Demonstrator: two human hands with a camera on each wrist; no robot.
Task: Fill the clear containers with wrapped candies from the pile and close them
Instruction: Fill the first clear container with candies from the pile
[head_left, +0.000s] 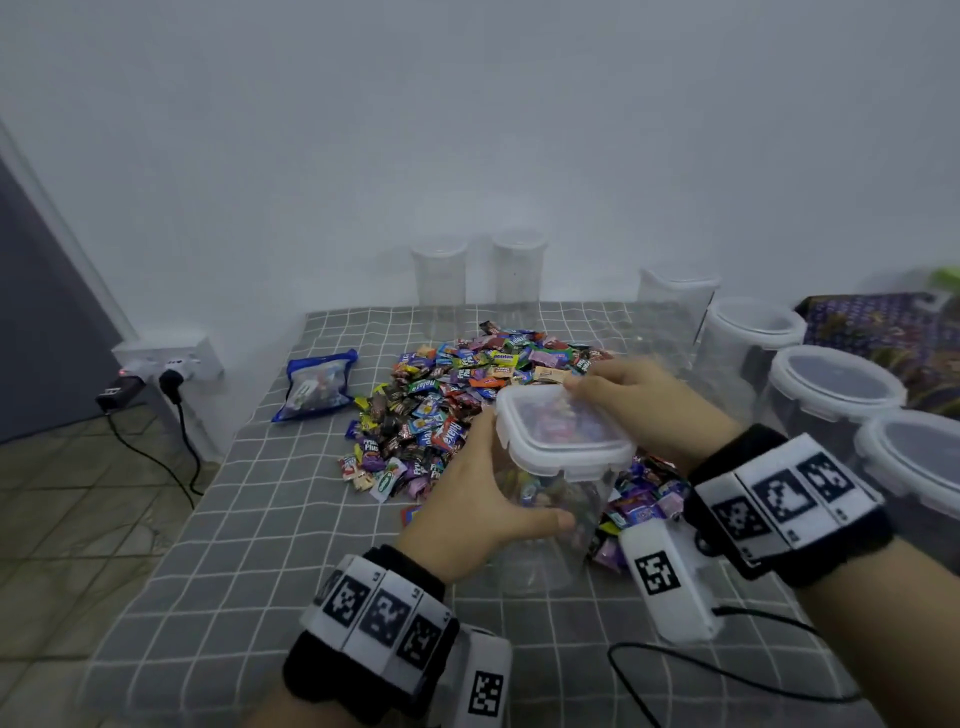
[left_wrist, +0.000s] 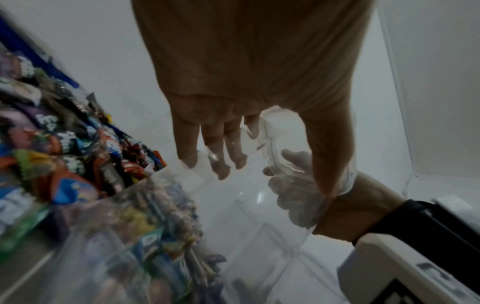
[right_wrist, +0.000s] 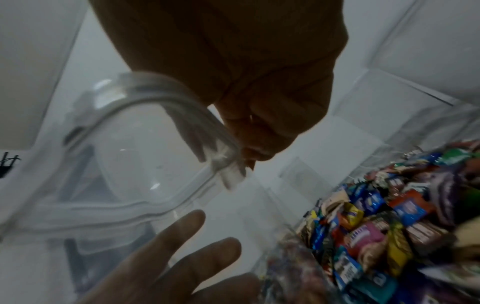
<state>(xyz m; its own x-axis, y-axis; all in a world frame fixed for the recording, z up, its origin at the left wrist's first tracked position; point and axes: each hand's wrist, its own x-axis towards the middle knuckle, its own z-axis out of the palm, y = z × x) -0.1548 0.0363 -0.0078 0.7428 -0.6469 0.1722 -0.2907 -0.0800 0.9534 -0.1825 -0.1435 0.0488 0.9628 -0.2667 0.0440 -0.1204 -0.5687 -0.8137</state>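
A clear container (head_left: 550, 530) with candies in its lower part stands near the front of the grid-patterned table (head_left: 260, 519). My left hand (head_left: 488, 499) grips its left side, the thumb across the front wall. A white-rimmed clear lid (head_left: 561, 431) sits on top of it, and my right hand (head_left: 623, 395) holds the lid's far right corner with curled fingers. In the right wrist view the fingertips (right_wrist: 249, 152) hook over the lid's rim (right_wrist: 182, 107). The pile of wrapped candies (head_left: 447, 395) lies just behind and to both sides of the container.
Three open clear containers (head_left: 439, 280) (head_left: 519, 275) (head_left: 675, 306) stand along the back wall. Three lidded ones (head_left: 753, 332) (head_left: 836, 384) (head_left: 914, 457) line the right edge. A blue candy bag (head_left: 317, 384) lies at the left. A black cable (head_left: 727, 670) trails across the front.
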